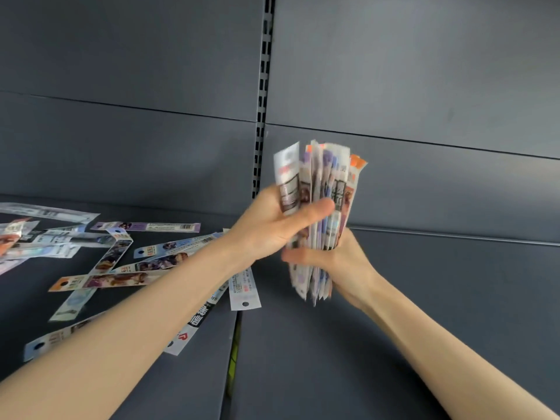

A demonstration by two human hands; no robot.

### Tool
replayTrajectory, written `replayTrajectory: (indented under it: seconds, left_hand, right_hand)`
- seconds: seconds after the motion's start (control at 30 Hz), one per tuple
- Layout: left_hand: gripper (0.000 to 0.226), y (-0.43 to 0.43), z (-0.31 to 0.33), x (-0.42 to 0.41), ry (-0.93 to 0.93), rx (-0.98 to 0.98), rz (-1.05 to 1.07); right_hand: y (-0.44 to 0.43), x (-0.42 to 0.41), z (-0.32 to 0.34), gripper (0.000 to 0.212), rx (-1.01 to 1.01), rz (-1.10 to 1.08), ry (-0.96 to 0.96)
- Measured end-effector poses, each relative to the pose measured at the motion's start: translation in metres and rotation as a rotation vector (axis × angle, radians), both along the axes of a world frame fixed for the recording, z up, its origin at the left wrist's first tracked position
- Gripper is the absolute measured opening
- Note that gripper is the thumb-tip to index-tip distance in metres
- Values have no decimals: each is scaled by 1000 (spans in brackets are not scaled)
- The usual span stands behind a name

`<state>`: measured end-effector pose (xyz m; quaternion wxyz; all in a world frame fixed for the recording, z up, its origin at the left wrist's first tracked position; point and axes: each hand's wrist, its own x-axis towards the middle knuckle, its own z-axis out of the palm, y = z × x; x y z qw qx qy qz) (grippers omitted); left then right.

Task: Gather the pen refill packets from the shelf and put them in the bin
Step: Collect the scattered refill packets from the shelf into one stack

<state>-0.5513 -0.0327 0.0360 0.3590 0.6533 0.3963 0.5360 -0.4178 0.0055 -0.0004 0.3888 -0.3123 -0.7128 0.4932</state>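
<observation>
Fingers (pixel 315 207) of 2 hands around 1 upright packet bundle (pixel 318 189), shelf (pixel 424 298) below.

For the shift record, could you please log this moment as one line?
left hand: grips bundle of packets | right hand: supports bundle | loose packets: on shelf | bin: unseen

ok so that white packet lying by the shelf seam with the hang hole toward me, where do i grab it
Probably the near end of the white packet, by the hang hole. It lies flat on the shelf, lengthwise away from you, its far end tucked under the left forearm. Come from the front, slide that end up and pinch across the narrow width. Both the left hand and right hand hold the bundle, so free one grip first.
</observation>
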Motion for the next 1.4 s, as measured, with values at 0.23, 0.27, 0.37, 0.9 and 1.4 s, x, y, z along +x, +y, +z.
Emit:
replayTrajectory:
  seconds: [0.23, 0.27, 0.37, 0.9, 1.4]
  left_hand:
    - [36, 8, -6, 9, 180, -95, -86]
    - [38, 8, -6, 9, 182, -107, -77]
    - [42, 9, -6, 5, 133, -100, -42]
    - [62, -22, -23, -77, 872, -382, 498]
    - [30, -15, -44, -74, 545, -466, 450]
  right_hand:
    - [-3, -3, -3, 38, 19, 20, -70]
    - [-3, -5, -4, 40, 33, 28, -63]
    - [-4, -10, -5, 45, 41, 32, -69]
    - [2, -27, 6, 31, -148, -93, -61]
    - [3, -28, -4, 16, -155, -77, 9]
